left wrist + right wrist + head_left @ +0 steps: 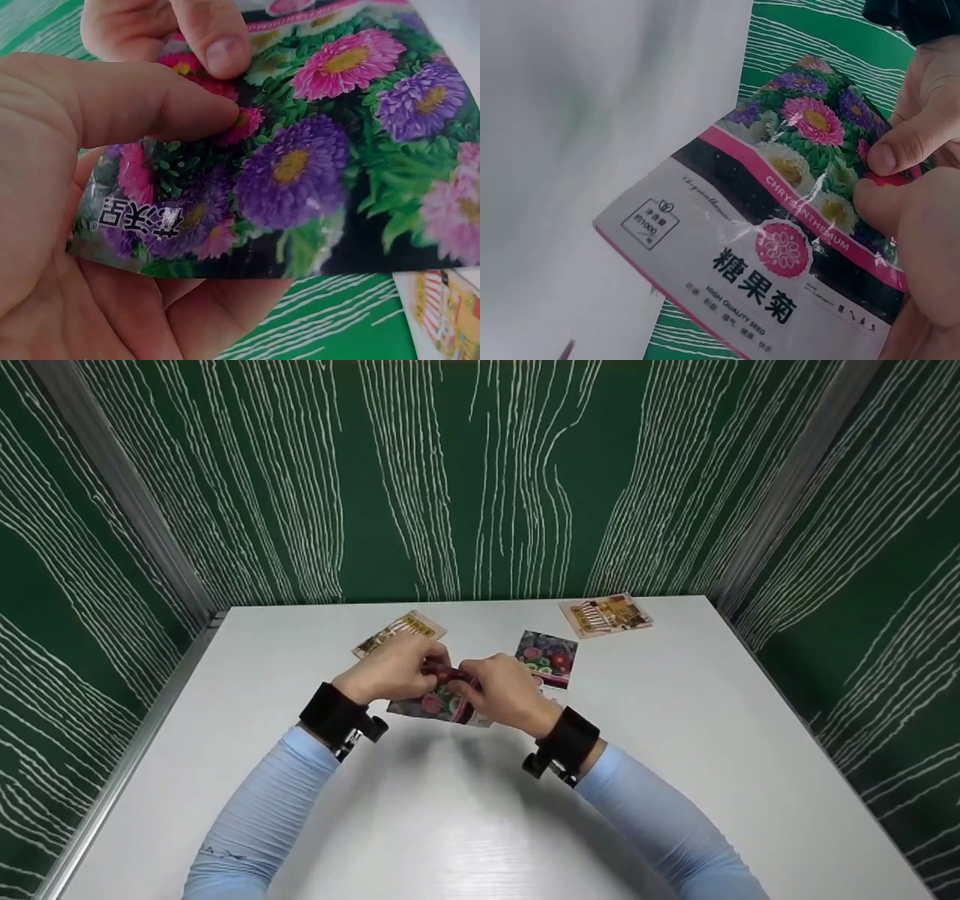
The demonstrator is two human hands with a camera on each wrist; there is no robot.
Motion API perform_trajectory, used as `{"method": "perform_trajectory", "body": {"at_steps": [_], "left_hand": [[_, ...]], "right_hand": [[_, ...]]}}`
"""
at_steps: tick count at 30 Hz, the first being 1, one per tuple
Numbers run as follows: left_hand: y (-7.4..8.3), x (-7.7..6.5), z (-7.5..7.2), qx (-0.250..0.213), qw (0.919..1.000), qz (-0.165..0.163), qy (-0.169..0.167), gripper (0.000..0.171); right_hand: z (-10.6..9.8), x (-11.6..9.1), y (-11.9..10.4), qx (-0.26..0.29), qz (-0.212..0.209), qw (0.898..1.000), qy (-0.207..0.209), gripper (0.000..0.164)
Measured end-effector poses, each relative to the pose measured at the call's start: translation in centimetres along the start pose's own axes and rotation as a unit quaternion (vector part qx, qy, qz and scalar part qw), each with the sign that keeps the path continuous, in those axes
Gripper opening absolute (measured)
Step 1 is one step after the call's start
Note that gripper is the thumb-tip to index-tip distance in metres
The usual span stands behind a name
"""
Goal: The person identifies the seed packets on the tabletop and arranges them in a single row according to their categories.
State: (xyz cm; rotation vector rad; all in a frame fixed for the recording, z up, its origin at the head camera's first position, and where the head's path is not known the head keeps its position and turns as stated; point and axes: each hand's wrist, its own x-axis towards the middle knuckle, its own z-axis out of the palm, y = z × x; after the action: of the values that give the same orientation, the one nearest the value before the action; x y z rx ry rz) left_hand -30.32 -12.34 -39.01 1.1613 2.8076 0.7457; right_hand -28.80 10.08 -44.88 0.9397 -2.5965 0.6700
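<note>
A flower-printed chrysanthemum seed packet (429, 705) is held tilted above the table between both hands. My left hand (401, 669) pinches one end of it, and in the left wrist view the left thumb presses the front while fingers show behind the packet (292, 169). Close beside it, my right hand (510, 694) pinches the same packet (780, 232); both thumbs lie near each other on the flower picture. The packet's white lower part with its printed label faces the right wrist camera. The fingers behind the packet are partly hidden.
A similar flower packet (551, 652) lies on the white table (480, 840) just beyond the right hand, partly covered by it. Yellow-and-red printed packets lie farther back, one left (412, 624) and one right (607, 615). Green walls with white lines enclose the table.
</note>
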Motion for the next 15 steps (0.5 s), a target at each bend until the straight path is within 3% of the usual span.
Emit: {"method": "perform_trajectory", "body": {"at_steps": [7,15], "left_hand": [[-1.4,-0.8,0.0,-0.048,0.9968,-0.042,0.047,0.016],[-3.1,-2.1,-0.8,-0.153,0.9820,-0.088,0.067,0.023]], "right_hand": [[0.6,-0.3,0.1,0.021,-0.013,0.999,0.021,0.030],[0.6,-0.7,0.2,0.063,-0.005,0.994,0.092,0.033]]}}
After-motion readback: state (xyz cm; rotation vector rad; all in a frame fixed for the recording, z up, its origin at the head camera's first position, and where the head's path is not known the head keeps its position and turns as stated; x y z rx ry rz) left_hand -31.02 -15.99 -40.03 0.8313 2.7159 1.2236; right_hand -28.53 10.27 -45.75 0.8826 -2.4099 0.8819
